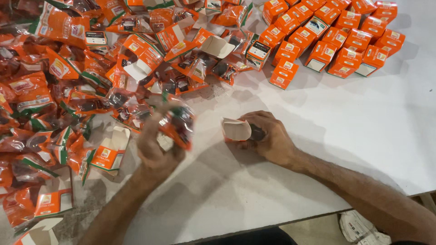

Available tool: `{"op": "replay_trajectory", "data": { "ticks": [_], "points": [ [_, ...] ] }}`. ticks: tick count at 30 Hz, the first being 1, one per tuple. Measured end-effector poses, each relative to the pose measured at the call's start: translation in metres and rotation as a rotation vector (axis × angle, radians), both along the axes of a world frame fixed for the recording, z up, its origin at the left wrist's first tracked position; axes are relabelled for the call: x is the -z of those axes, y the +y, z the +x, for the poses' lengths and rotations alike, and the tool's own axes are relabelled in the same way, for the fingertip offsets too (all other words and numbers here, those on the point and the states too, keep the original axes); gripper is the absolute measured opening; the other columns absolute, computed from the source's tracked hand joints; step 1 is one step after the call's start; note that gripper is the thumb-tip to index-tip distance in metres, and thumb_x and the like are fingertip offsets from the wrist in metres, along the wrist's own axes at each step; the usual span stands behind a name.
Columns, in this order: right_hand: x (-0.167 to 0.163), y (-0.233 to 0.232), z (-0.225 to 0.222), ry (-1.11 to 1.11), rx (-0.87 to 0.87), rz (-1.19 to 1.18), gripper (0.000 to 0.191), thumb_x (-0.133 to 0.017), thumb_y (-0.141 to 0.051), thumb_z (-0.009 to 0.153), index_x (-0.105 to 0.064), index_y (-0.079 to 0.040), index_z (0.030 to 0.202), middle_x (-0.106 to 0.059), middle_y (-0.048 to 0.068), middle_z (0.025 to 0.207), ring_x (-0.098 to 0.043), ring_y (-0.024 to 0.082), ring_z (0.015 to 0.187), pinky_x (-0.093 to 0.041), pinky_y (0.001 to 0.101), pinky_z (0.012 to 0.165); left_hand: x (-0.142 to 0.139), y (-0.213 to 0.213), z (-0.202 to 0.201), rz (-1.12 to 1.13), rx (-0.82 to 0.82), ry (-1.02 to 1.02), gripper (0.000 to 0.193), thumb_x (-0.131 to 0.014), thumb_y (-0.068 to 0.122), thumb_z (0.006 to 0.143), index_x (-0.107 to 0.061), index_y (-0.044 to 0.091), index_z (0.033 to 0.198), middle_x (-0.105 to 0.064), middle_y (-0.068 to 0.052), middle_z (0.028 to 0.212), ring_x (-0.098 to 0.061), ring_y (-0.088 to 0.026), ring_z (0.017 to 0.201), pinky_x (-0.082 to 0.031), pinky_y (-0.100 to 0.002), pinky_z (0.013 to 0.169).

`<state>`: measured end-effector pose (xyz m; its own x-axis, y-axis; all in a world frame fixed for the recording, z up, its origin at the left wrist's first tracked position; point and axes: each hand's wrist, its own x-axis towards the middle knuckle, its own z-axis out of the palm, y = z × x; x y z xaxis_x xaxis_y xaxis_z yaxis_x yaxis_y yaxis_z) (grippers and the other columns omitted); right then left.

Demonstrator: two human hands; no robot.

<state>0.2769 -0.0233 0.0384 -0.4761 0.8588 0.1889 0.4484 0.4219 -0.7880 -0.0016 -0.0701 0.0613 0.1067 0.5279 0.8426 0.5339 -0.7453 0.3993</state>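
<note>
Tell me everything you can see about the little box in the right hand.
The small box is orange cardboard with a pale, unprinted inside. It lies on its side on the white table, its open end turned left with the flap standing open. The right hand wraps around its far half, fingers curled over the top, so that end is hidden. Something dark shows at the hand's edge; what it is cannot be told.

A single head-worn camera looks steeply down from close above the white surface (318, 136), facing forward over both forearms. The left grip (156, 145) and right grip (268, 136) sit mid-frame, the surface's near edge just below them.
</note>
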Motion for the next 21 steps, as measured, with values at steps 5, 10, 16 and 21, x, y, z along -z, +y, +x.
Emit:
{"op": "replay_trajectory", "data": {
  "ticks": [5,10,16,21],
  "points": [
    [0.001,0.0,0.002,-0.036,-0.086,0.083,0.058,-0.089,-0.007,0.068,-0.07,-0.008,0.123,-0.072,0.008,0.125,-0.063,0.029,0.123,-0.048,0.0439,0.106,0.009,-0.008,0.039,0.109,0.195,0.378,0.042,-0.08,-0.004,0.091,-0.056,-0.003,0.125,-0.056,-0.024,0.143,-0.069,-0.037,0.117,-0.062,-0.046,0.098],
    [0.005,-0.002,0.005,-0.006,-0.079,0.083,0.059,-0.081,-0.001,0.067,-0.063,-0.004,0.123,-0.067,0.014,0.126,-0.058,0.037,0.123,-0.049,0.0451,0.102,0.007,-0.004,0.056,-0.021,0.008,0.512,0.04,-0.083,0.009,0.084,-0.068,0.007,0.121,-0.061,-0.01,0.144,-0.048,-0.032,0.136,-0.032,-0.056,0.117],
    [0.008,-0.004,0.001,-0.013,-0.07,0.157,0.055,-0.082,-0.003,0.065,-0.06,-0.001,0.116,-0.066,0.016,0.121,-0.057,0.04,0.12,-0.048,0.0471,0.1,0.008,-0.001,0.073,-0.163,-0.009,0.404,0.033,-0.08,0.018,0.083,-0.064,0.008,0.11,-0.058,-0.016,0.131,-0.036,-0.044,0.14,-0.015,-0.068,0.116],
    [0.005,-0.005,-0.002,-0.002,-0.068,0.181,0.052,-0.084,-0.005,0.068,-0.062,-0.002,0.115,-0.067,0.016,0.122,-0.059,0.039,0.12,-0.049,0.0466,0.1,0.016,0.002,0.074,-0.282,-0.062,0.297,0.052,-0.069,0.003,0.079,-0.065,0.0,0.131,-0.06,-0.017,0.132,-0.043,-0.04,0.141,-0.028,-0.058,0.12]
  ]
}}
